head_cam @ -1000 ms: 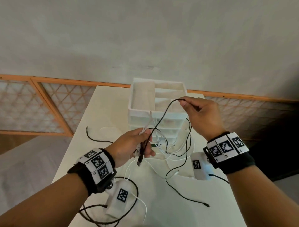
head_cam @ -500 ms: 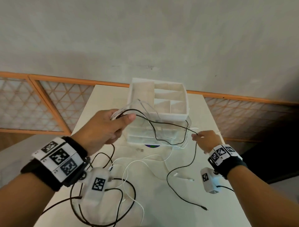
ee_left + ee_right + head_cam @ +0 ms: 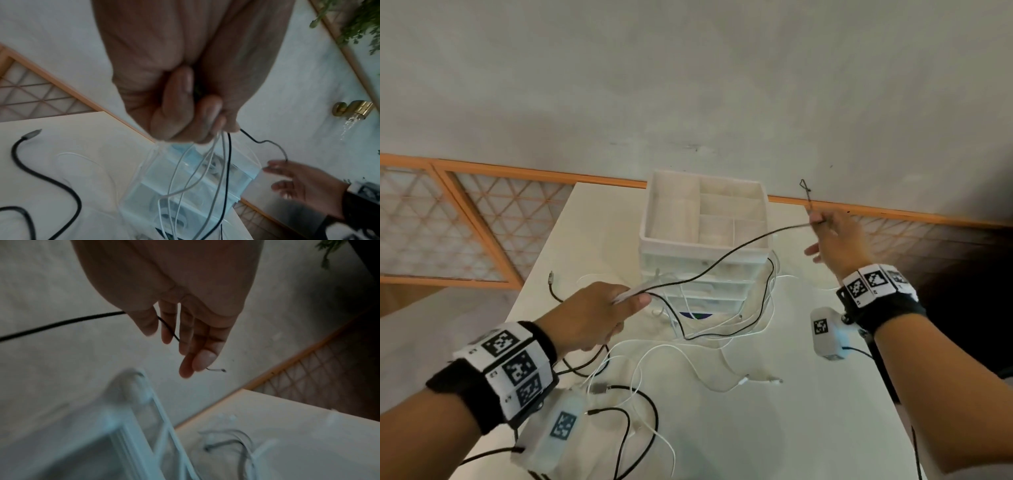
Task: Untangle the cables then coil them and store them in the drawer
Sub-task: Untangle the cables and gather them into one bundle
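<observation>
Head view: my left hand [image 3: 599,313] clamps the bundle of white cables and the black cable [image 3: 722,257] in front of the drawer unit [image 3: 703,240]; my right hand [image 3: 839,240] pinches its far end up and to the right, so the cable's long axis runs left-low to right-high

Left wrist: fingers [image 3: 209,113] curled round the strands

Right wrist: thumb and fingertips [image 3: 202,360] pinch the cable tip, other fingers loose

No readable words or numbers; only black-and-white square code markers on the wristbands [image 3: 517,363] and white wrist units [image 3: 825,334].
</observation>
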Demonstrator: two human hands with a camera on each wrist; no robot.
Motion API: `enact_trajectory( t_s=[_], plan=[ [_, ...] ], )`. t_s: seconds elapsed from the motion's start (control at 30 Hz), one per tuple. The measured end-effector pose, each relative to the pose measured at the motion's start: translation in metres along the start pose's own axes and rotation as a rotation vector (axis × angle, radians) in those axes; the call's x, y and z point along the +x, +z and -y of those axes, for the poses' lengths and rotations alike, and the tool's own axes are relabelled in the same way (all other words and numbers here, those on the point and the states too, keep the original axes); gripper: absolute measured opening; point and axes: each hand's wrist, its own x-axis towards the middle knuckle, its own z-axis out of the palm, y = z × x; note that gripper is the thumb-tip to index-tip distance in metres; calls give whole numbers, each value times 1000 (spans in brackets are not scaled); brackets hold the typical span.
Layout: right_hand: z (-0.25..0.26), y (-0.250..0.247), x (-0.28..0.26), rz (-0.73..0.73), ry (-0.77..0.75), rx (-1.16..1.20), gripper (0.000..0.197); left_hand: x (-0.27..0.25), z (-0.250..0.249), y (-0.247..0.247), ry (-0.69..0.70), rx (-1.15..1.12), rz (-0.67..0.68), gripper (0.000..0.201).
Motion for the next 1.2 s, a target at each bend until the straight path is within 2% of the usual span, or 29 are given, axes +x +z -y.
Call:
enact_trajectory(
  t_s=[0.07,0.13,0.2,0.27,0.3,0.37,0.4,0.43,0.5,0.53,0.6,0.63,0.67,0.73,0.77,0.8,0.87,0.9,0.93,1.0,1.07,1.13,1.2],
  plan=[
    [-30,9,-7,224,166,-102,34,1,-2,-4,23,-42,-97,45],
    [-46,16,-22,340,225,-325,55,0,-6,-6,39,-113,-117,51],
    [-34,21,-45,256,141,-423,54,-1,-11,-5,35,-163,-76,56],
    [-4,28,-75,206,-15,-245,48,0,-18,-1,47,-135,-42,58],
    [19,33,-92,245,-104,-124,49,0,-21,1,64,-114,-25,59],
    [56,48,-124,459,-214,41,60,0,-30,8,126,-67,29,61],
    [66,58,-135,562,-237,55,60,-2,-35,12,169,-27,65,61],
    [71,69,-143,634,-257,46,52,-3,-38,16,217,29,97,61],
    [63,85,-145,716,-267,-66,21,-8,-40,18,303,151,126,58],
    [53,86,-141,761,-217,-147,11,-11,-39,17,331,184,133,57],
    [24,80,-125,841,-60,-316,16,-17,-28,9,327,163,150,54],
    [8,75,-117,808,-17,-405,18,-20,-18,5,310,146,156,54],
    [-6,71,-110,696,-13,-475,17,-22,-7,2,284,158,154,52],
    [-30,67,-104,317,-68,-498,5,-23,18,3,199,298,135,49],
    [-34,68,-108,184,-117,-445,11,-22,33,7,154,387,123,47],
    [-35,75,-115,158,-152,-383,28,-20,48,12,111,454,115,44],
    [-35,94,-137,292,-183,-319,67,-15,73,22,21,473,78,35],
    [-34,104,-152,354,-201,-309,77,-12,84,25,-28,418,50,30],
    [-35,115,-169,401,-243,-299,76,-12,91,27,-76,321,17,24],
    [-37,133,-203,488,-389,-270,54,-13,96,28,-152,86,-30,21],
    [-30,149,-234,694,-511,-283,39,-17,98,29,-180,-27,-36,26],
    [-22,169,-257,940,-569,-375,47,-21,101,30,-170,30,8,33],
    [-21,190,-269,1094,-565,-582,53,-24,108,31,-184,93,21,38]
  ],
)
